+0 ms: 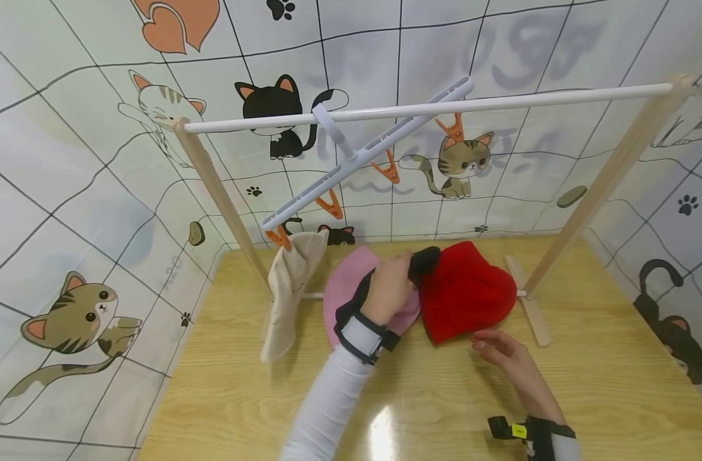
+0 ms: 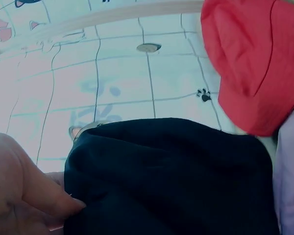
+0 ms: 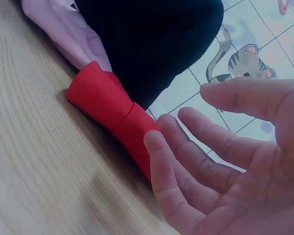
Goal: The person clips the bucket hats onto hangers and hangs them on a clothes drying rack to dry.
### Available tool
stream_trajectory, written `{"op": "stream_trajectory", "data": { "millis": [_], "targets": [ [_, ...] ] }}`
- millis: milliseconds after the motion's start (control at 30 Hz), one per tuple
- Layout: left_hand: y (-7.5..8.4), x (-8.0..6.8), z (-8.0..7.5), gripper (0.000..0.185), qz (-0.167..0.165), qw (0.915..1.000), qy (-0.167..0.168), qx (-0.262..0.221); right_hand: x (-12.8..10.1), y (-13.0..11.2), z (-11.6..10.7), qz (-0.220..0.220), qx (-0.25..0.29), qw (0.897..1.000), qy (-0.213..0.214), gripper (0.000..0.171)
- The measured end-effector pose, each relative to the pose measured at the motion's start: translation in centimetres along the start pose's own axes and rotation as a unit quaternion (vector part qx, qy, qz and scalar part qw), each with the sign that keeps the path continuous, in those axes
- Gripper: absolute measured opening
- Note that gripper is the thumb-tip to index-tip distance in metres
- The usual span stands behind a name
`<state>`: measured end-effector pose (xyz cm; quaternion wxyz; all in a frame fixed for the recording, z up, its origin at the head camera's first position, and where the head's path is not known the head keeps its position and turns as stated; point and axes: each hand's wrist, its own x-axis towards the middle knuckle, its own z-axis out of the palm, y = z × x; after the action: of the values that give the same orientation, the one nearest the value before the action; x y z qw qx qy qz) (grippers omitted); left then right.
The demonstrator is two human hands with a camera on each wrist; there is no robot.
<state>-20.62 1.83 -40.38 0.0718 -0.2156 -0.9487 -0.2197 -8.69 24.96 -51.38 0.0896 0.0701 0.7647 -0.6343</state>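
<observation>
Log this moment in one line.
Left hand: grips black cloth | Right hand: holds nothing, near red hat | Cream cloth: clipped to hanger

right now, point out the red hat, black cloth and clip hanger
Red hat (image 1: 466,294), head view, middle of its fabric
Black cloth (image 2: 171,176), left wrist view, broad front surface
Clip hanger (image 1: 358,159), head view, bar below the hook

1. Deep black, plain across this soft black cloth hat!
2. Now vivid colour: a bright red fabric hat, then a pale pink rounded cloth hat.
3. Cream cloth piece, orange plastic clips, bluish-grey plastic bar hanger.
4. Yellowish wood-grained tabletop; white wall covering, black grid, striped brown cats.
</observation>
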Motion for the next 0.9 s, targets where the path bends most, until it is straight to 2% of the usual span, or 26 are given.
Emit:
{"op": "stream_trajectory", "data": {
  "millis": [267, 500, 900],
  "targets": [
    [-1.6, 0.6, -1.6, 0.041, 0.01, 0.9992, 0.035, -0.018, 0.3, -0.3, -0.1, -0.002, -0.013, 1.0, -0.004, 0.045],
    [-2.5, 0.8, -3.1, 0.036, 0.032, 0.9972, 0.067, 0.011, 0.5, -0.6, 0.0, -0.01, -0.026, 1.0, -0.005, 0.047],
    [-3.6, 0.8, -5.3, 0.037, 0.005, 0.9927, 0.12, -0.006, 0.9, -1.1, 0.1, -0.014, -0.034, 0.999, -0.016, 0.048]
  ]
}}
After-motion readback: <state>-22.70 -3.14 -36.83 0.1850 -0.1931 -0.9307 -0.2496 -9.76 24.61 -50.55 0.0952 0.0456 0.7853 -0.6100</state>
